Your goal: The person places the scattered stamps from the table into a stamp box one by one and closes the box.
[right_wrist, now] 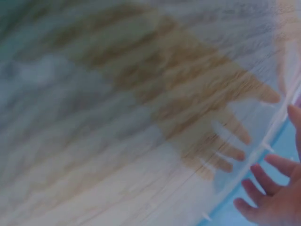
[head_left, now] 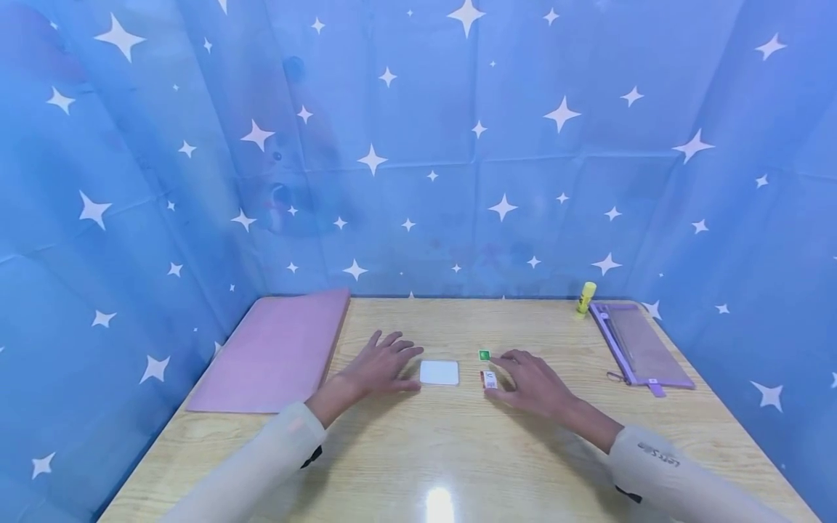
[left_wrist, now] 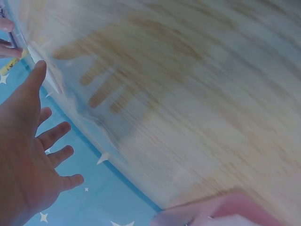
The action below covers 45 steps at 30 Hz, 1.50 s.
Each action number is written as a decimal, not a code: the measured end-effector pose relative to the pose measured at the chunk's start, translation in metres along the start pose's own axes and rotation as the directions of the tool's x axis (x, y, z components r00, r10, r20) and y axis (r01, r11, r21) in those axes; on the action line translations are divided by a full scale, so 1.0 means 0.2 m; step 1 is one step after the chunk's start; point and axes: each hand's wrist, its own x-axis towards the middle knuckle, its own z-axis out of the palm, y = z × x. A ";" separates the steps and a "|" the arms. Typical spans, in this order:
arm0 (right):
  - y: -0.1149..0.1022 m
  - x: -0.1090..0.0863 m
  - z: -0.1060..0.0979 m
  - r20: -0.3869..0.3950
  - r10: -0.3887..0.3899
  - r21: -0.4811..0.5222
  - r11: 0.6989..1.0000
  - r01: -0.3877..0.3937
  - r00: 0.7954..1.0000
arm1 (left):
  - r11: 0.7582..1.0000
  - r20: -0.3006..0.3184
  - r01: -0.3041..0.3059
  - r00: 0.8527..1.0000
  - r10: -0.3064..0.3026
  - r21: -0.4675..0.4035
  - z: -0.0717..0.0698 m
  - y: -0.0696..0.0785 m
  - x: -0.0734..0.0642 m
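A small white rounded rectangle (head_left: pixel 439 373) lies on the table between the two hands. My left hand (head_left: pixel 386 365) hovers at its left side, fingers spread, holding nothing; in the left wrist view the same hand (left_wrist: pixel 35 146) shows an empty palm and splayed fingers. To the right of the rectangle are a small green square piece (head_left: pixel 484 355) and, nearer me, a small red-and-white block (head_left: pixel 489 379). Beside these two is my right hand (head_left: pixel 532 381), its index fingertip by the green piece and its thumb by the block. Spread fingers show on the right hand (right_wrist: pixel 275 181) in the right wrist view.
A pink folder (head_left: pixel 271 352) covers the table's left part. On the right lies a purple-edged mesh zip pouch (head_left: pixel 647 345), with a yellow glue stick (head_left: pixel 586 296) upright at its far corner. A blue star-patterned curtain (head_left: pixel 418 145) stands along the back and sides of the wooden table (head_left: pixel 392 450).
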 end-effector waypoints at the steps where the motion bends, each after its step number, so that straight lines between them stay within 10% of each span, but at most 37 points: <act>1: 0.00 0.00 0.00 0.002 0.004 0.009 1.000 -0.004 1.000 | 1.000 -0.002 -0.004 1.000 0.004 -0.013 0.00 0.01 0.01; 23: 0.00 0.08 0.02 0.068 -0.015 0.280 0.960 -0.004 0.998 | 0.973 0.000 0.028 1.000 -0.029 -0.228 0.02 0.03 0.09; 45: 0.00 0.10 0.02 0.108 -0.051 0.332 0.943 0.012 0.993 | 0.929 0.010 0.080 0.997 -0.081 -0.361 0.02 0.05 0.09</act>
